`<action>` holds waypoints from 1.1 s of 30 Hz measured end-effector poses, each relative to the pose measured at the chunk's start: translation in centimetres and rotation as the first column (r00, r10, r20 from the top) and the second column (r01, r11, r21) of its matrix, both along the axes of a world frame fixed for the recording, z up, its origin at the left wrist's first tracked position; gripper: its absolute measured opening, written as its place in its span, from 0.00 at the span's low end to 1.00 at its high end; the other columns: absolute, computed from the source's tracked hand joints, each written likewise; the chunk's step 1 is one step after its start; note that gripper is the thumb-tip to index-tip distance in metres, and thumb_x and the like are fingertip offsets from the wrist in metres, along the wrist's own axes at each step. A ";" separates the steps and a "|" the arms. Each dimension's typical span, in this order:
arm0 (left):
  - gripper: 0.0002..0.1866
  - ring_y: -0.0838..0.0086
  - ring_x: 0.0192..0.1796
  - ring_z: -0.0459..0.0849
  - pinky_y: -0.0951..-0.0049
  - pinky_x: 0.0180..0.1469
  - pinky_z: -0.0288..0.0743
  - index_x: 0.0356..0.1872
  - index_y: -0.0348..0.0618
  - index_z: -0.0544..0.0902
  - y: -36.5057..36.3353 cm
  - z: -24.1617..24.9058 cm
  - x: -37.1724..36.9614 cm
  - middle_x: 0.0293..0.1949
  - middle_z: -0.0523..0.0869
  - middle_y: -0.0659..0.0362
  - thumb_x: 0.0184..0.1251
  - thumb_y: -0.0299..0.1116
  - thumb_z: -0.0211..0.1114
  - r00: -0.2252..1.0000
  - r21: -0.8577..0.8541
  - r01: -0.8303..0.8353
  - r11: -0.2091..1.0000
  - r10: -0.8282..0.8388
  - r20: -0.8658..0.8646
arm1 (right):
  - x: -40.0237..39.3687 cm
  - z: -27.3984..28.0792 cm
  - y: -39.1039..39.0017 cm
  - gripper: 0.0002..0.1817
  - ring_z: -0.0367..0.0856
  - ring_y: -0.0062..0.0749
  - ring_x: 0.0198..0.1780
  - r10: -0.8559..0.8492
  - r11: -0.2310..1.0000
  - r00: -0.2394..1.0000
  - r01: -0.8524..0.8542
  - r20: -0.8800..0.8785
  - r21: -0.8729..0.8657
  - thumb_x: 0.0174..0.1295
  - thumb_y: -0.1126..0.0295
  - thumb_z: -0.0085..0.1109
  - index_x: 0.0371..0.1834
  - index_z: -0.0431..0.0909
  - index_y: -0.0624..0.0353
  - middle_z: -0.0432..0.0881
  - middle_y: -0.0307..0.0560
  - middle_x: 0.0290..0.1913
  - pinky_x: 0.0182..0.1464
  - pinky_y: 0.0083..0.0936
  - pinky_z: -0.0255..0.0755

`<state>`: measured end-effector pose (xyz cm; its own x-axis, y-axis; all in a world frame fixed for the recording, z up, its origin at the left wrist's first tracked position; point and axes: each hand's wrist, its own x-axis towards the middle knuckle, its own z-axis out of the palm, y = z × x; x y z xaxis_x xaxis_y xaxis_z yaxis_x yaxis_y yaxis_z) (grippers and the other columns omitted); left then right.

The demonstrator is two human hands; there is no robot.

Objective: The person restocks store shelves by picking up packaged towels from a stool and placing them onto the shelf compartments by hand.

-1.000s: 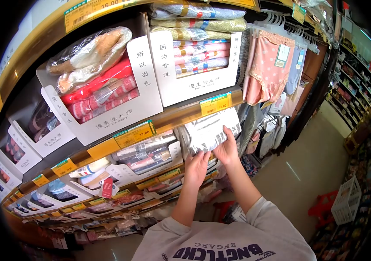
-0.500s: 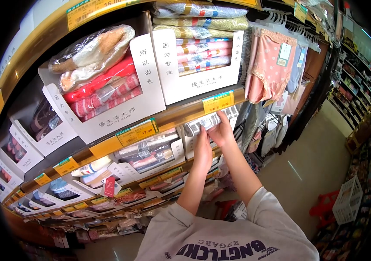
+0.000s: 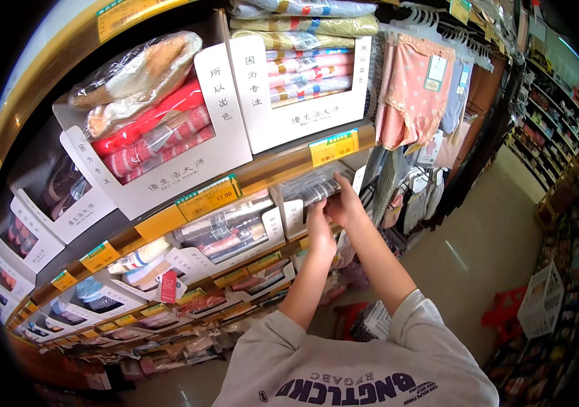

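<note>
A grey striped packet in clear plastic (image 3: 308, 188) lies in the white display box (image 3: 294, 216) under the shelf edge with the yellow 10.00 price tag (image 3: 333, 147). Both my hands are on it. My left hand (image 3: 320, 227) grips its lower front edge. My right hand (image 3: 343, 203) holds its right end, fingers curled over the top. The packet is lying flat, mostly inside the box.
White boxes of folded striped towels (image 3: 306, 74) and red cloths (image 3: 153, 136) fill the shelf above. More packets (image 3: 225, 234) lie to the left. Pink underwear (image 3: 415, 95) hangs on hooks to the right. The aisle floor holds a white basket (image 3: 540, 305) and a red stool (image 3: 503, 319).
The packet was held flat and open in front of the shelf. Both hands have tipped it level and pushed it back into the box under the price tag.
</note>
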<state>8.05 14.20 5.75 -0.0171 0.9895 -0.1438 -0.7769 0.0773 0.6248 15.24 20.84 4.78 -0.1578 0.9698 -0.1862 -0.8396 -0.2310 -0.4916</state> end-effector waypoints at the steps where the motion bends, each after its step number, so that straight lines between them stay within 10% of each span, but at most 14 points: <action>1: 0.21 0.76 0.52 0.67 0.72 0.58 0.55 0.54 0.42 0.65 -0.8 0.1 0.2 0.51 0.70 0.61 0.58 0.35 0.52 0.998 0.035 -0.007 0.999 0.009 -0.057 | 0.2 0.0 -0.6 0.20 0.71 0.38 0.42 0.020 0.998 0.999 -0.018 0.041 -0.060 0.57 0.57 0.50 0.44 0.67 0.62 0.74 0.49 0.39 0.51 0.36 0.61; 15: 0.23 0.74 0.57 0.65 0.78 0.58 0.55 0.57 0.38 0.66 -6.5 -10.8 5.5 0.55 0.69 0.56 0.58 0.31 0.50 0.882 0.085 0.287 0.954 -0.229 -0.412 | 7.1 -8.7 -11.6 0.20 0.65 0.33 0.54 -0.196 0.980 0.978 0.199 0.074 -0.028 0.59 0.66 0.38 0.51 0.65 0.66 0.69 0.48 0.51 0.55 0.27 0.59; 23: 0.21 0.75 0.47 0.73 0.75 0.49 0.65 0.54 0.46 0.70 -10.0 -25.2 7.9 0.48 0.75 0.59 0.58 0.38 0.53 0.499 -0.410 0.650 0.639 -0.767 -0.403 | 12.1 -23.3 -20.7 0.21 0.68 0.36 0.50 -0.242 0.787 0.954 0.299 0.176 -0.539 0.59 0.63 0.36 0.54 0.62 0.59 0.69 0.46 0.54 0.52 0.31 0.61; 29: 0.25 0.71 0.45 0.74 0.71 0.48 0.65 0.50 0.43 0.72 -14.7 -33.4 8.6 0.42 0.77 0.60 0.53 0.46 0.56 0.350 -0.745 0.542 0.388 -0.911 -0.220 | 15.5 -32.6 -30.4 0.22 0.67 0.35 0.54 -0.256 0.674 0.948 0.314 0.186 -0.669 0.55 0.59 0.43 0.52 0.65 0.57 0.69 0.46 0.53 0.46 0.28 0.62; 33: 0.30 0.66 0.53 0.67 0.66 0.56 0.58 0.53 0.40 0.68 -16.1 -39.3 8.3 0.52 0.70 0.55 0.50 0.48 0.59 0.309 -0.859 0.427 0.281 -0.939 -0.153 | 17.0 -37.6 -35.9 0.23 0.67 0.34 0.55 -0.253 0.353 0.880 0.470 0.402 -0.809 0.54 0.56 0.46 0.51 0.66 0.56 0.69 0.46 0.53 0.47 0.29 0.60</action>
